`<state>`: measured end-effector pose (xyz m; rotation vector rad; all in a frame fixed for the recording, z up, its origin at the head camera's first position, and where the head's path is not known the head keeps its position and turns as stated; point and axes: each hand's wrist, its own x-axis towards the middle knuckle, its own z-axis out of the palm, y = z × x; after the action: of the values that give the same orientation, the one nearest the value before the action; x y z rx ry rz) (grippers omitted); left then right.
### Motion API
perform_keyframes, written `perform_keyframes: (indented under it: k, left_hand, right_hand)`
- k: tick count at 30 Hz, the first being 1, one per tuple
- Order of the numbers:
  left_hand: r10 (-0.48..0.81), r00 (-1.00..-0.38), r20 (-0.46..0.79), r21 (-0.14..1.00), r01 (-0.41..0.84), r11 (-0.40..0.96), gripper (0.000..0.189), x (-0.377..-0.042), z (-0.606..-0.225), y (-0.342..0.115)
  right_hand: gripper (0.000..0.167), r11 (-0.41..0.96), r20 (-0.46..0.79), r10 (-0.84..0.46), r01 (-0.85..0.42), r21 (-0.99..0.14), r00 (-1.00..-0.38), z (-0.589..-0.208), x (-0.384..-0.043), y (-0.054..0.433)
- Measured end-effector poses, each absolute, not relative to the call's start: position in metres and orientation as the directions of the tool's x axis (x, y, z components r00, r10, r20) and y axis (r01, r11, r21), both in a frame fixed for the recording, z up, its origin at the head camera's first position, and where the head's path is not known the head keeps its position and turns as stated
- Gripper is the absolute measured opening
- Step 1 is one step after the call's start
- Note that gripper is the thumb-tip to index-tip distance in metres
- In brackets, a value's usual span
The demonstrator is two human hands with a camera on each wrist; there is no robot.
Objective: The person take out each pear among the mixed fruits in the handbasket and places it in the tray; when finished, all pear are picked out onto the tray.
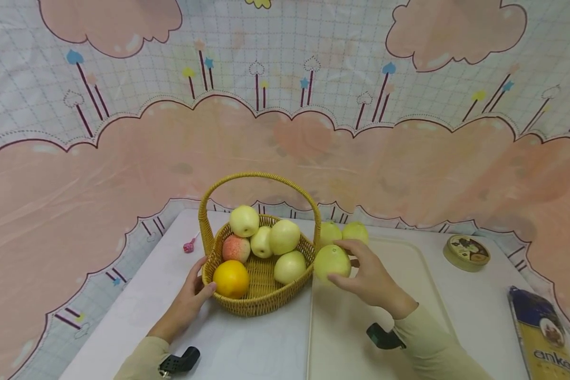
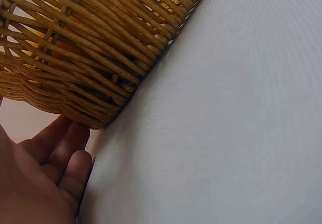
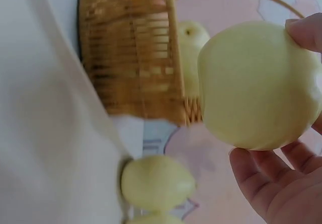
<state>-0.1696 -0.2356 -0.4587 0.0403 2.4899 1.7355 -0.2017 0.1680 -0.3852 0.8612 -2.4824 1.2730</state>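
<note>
A wicker basket (image 1: 258, 306) with a tall arched handle holds an orange (image 1: 231, 279), a reddish peach (image 1: 236, 248) and several pale yellow-green apples (image 1: 285, 237). On its left side my left hand (image 1: 186, 301) holds the rim, thumb over the edge; the left wrist view shows its fingers (image 2: 75, 171) low against the wicker wall. My right hand (image 1: 372, 274) grips a pale green round fruit (image 1: 332, 262) between thumb and fingers, just off the basket's right rim. In the right wrist view this fruit (image 3: 259, 85) is raised above the tray, apart from two similar fruits (image 3: 157, 182) behind.
A cream tray (image 1: 375, 338) lies right of the basket, with two pale green fruits (image 1: 355, 232) at its far end. Farther right are a round tin (image 1: 466, 253) and a blue-and-yellow packet (image 1: 543, 338). A wrapped lollipop (image 1: 188, 246) lies left of the basket. A patterned cloth (image 1: 285, 148) hangs behind.
</note>
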Motion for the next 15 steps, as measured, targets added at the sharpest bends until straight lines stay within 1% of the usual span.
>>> perform_keyframes:
  k: [9,15]
  left_hand:
    - [0.085,-0.995,-0.060,0.939,-0.027,0.344,0.078,-0.171,-0.460,-0.235]
    - [0.085,-0.995,-0.051,0.937,-0.019,0.348,0.078,-0.170,-0.460,-0.236]
  right_hand:
    - [0.062,0.565,0.423,-0.306,-0.520,-0.641,-0.853,-0.388,-0.206,0.210]
    - [0.062,0.614,0.411,-0.240,-0.465,-0.638,-0.880,-0.395,-0.215,0.235]
